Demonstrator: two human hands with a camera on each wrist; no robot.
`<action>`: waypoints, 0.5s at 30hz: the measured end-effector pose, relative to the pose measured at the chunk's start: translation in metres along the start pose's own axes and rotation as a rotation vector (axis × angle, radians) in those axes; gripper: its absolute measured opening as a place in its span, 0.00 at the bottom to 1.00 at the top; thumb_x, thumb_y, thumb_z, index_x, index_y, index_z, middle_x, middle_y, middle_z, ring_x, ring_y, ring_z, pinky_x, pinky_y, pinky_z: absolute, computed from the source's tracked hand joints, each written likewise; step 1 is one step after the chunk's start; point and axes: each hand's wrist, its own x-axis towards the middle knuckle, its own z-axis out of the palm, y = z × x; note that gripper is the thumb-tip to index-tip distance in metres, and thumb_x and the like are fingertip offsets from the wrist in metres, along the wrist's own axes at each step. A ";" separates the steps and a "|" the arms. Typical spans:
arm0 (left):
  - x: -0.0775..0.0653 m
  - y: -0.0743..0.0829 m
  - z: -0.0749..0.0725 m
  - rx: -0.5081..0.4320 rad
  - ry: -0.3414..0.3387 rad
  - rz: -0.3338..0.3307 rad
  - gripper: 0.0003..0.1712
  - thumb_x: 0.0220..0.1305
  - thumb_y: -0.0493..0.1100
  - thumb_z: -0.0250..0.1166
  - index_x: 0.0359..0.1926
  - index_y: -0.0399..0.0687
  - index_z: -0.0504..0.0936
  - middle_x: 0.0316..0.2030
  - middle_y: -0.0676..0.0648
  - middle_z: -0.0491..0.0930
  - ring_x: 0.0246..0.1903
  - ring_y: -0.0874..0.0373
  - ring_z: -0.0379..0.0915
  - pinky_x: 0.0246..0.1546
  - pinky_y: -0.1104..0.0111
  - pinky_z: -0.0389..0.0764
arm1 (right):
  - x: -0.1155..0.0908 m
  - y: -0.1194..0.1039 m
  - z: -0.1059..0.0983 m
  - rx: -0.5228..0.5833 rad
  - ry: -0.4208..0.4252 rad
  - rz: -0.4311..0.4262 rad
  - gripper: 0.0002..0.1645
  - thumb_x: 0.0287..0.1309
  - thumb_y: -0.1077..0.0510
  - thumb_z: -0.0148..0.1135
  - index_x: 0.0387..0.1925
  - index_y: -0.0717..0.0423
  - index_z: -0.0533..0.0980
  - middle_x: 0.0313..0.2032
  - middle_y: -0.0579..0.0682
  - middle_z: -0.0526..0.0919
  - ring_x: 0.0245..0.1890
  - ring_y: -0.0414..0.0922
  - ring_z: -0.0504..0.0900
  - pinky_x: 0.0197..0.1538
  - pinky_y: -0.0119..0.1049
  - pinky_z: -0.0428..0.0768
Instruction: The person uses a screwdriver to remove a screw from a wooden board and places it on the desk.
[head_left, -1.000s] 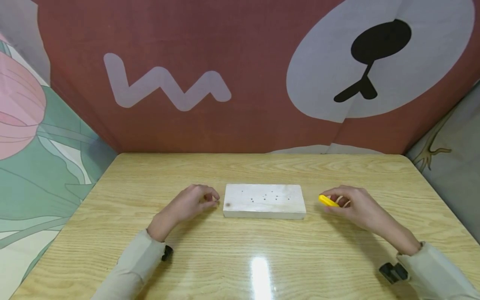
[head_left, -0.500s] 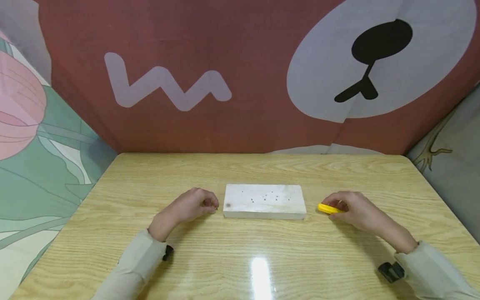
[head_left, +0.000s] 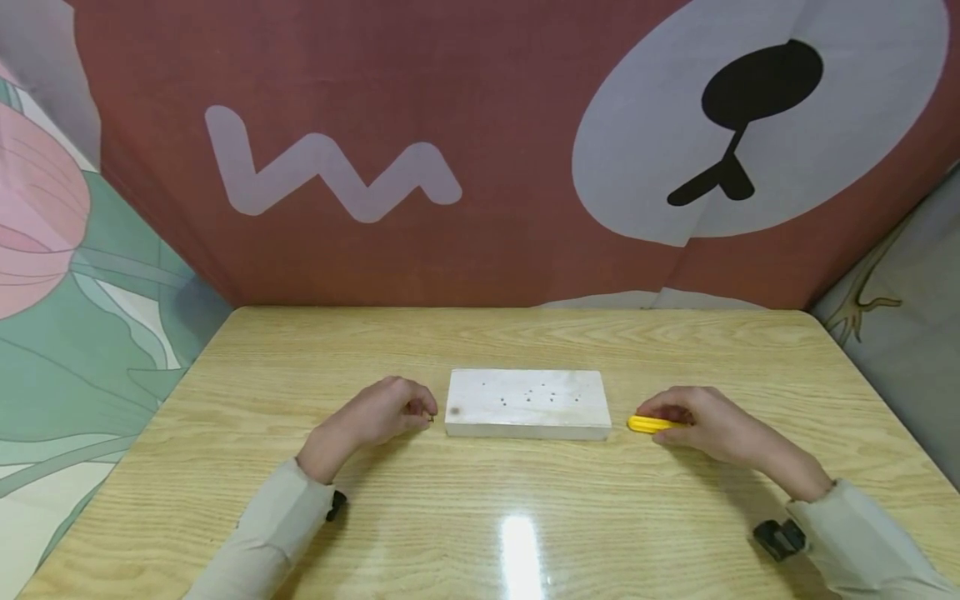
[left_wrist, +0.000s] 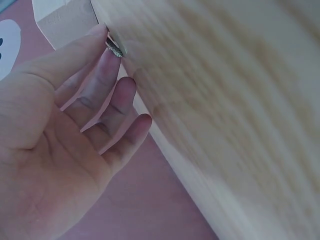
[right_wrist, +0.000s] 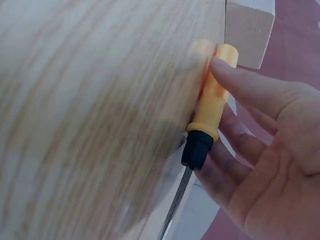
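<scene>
Left of the white wooden block (head_left: 480,402), my left hand (head_left: 367,414) pinches a small threaded screw (left_wrist: 114,48) between thumb and index fingertips, right down at the tabletop. The other fingers are loosely bent. On the block's right, my right hand (head_left: 712,423) holds a screwdriver with a yellow handle (right_wrist: 214,102), thumb on one side and fingers on the other. Its black collar (right_wrist: 196,150) and thin metal shaft (right_wrist: 176,202) show in the right wrist view; the head view has them hidden behind the hand. The handle lies nearly level, close over the table.
The block's top has several small dark holes and one brown spot near its front left corner. Wood-grain table (head_left: 450,517) extends all around it, with a glare patch (head_left: 521,554) in front. A printed cloth (head_left: 450,250) rises behind the table's back edge.
My right hand has come down toward the table, and the screwdriver's yellow handle has levelled and shifted slightly left. My left fingertips have dropped a little to the tabletop. The block has stayed put.
</scene>
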 end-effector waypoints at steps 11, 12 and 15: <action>0.001 0.005 -0.007 0.031 0.095 0.003 0.09 0.65 0.43 0.68 0.44 0.47 0.86 0.34 0.54 0.84 0.35 0.64 0.78 0.39 0.68 0.81 | 0.005 -0.012 -0.012 -0.019 0.099 0.022 0.29 0.65 0.48 0.65 0.60 0.61 0.75 0.57 0.61 0.81 0.56 0.62 0.78 0.54 0.60 0.79; 0.001 0.006 -0.008 0.036 0.112 0.002 0.10 0.66 0.44 0.67 0.45 0.47 0.86 0.35 0.53 0.85 0.36 0.63 0.78 0.39 0.67 0.81 | 0.006 -0.012 -0.012 -0.015 0.111 0.022 0.29 0.66 0.48 0.64 0.61 0.61 0.75 0.58 0.62 0.80 0.57 0.63 0.77 0.55 0.62 0.78; 0.003 0.007 -0.010 0.054 0.163 0.007 0.15 0.68 0.46 0.65 0.50 0.44 0.84 0.40 0.49 0.85 0.40 0.57 0.80 0.42 0.63 0.83 | 0.012 -0.015 -0.013 -0.042 0.163 0.018 0.30 0.67 0.47 0.62 0.62 0.62 0.74 0.61 0.64 0.77 0.61 0.65 0.74 0.57 0.66 0.75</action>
